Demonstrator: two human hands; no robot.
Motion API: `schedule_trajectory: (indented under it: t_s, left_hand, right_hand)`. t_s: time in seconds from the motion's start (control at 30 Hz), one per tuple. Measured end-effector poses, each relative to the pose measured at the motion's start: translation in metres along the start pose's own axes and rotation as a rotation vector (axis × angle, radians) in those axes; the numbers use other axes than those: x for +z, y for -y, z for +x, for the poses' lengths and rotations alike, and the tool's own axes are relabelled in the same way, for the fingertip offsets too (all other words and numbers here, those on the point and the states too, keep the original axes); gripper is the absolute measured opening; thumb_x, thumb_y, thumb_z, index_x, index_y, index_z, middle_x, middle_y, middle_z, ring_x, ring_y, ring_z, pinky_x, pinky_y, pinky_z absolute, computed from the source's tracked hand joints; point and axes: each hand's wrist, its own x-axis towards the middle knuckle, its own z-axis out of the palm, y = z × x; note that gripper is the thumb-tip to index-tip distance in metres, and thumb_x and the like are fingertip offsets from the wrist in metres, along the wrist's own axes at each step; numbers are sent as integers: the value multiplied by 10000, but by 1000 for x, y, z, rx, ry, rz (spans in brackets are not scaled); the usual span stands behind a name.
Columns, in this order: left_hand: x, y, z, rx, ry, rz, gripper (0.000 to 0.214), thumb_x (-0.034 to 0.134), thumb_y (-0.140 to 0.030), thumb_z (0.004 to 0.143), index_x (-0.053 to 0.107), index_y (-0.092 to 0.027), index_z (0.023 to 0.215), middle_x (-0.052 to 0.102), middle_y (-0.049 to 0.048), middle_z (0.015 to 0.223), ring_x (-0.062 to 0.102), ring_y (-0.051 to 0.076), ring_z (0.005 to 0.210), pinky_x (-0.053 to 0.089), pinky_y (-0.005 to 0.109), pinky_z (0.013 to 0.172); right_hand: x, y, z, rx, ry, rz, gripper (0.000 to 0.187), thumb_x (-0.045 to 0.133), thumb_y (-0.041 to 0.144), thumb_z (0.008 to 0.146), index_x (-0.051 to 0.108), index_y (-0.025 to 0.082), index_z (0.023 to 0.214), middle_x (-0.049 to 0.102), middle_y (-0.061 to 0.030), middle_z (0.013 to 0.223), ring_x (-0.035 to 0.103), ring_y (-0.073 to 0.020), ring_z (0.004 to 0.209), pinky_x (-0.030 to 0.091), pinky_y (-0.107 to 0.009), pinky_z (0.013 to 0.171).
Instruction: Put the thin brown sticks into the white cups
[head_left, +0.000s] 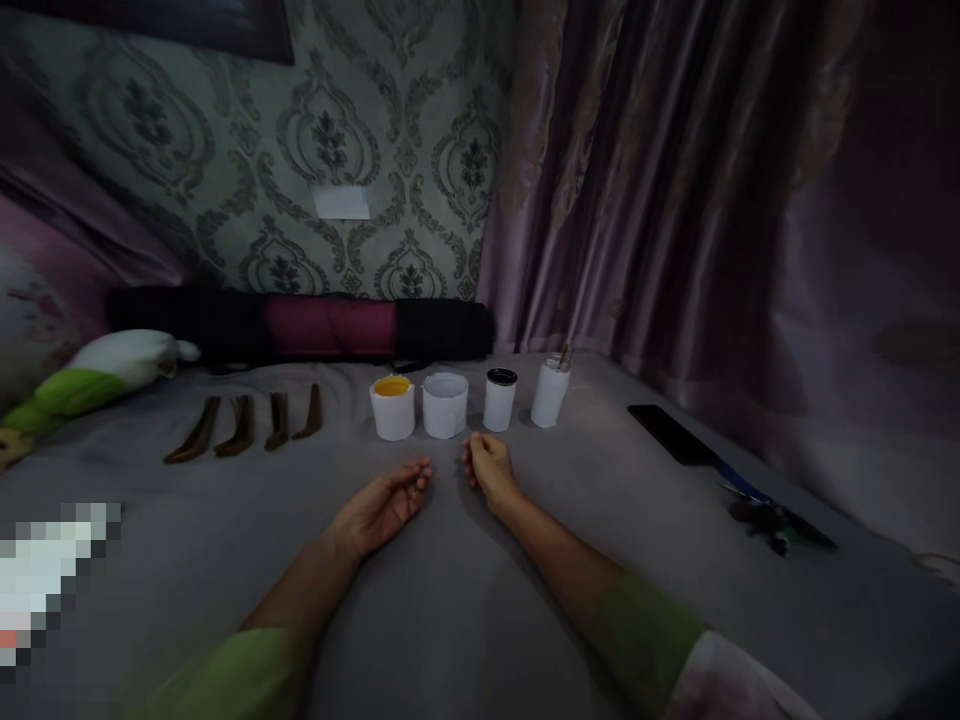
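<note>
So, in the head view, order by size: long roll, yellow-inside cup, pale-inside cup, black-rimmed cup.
1. long roll
2. yellow-inside cup and pale-inside cup, too alike to rank
3. black-rimmed cup

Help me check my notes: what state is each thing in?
Left hand: half-open, empty
Right hand: curled, looks empty
Yellow-lined cup: upright, open
Wide cup: upright, open
Black-rimmed cup: upright, contents unclear
Tall cup: standing, sticks protruding
Brown pieces: lying apart
Curtain: hanging
Long roll: lying
Dark slab: flat
</note>
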Motion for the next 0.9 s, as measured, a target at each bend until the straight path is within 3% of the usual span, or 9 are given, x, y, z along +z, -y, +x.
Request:
schedule_trajectory:
  t_s: [0.33, 0.9]
  left_hand:
    - [-7, -7, 8, 4, 10, -50, 109, 480, -20, 776, 581, -59, 791, 597, 63, 676, 543, 61, 518, 463, 143, 457]
    - [-36, -65, 33, 98, -255, 87, 101, 494, -22, 760, 543, -88, 700, 557, 18, 582, 493, 38, 430, 427, 118, 403]
  right_hand:
    - [-1, -9, 0, -129, 55, -82, 281, 447, 428, 756, 542, 171, 694, 486, 46, 495, 406, -61, 359, 270, -168, 308]
    - [-1, -11, 1, -156, 65, -153, 320, 416, 447, 764, 540, 156, 714, 498, 21, 534, 415, -68, 382, 281, -176, 325]
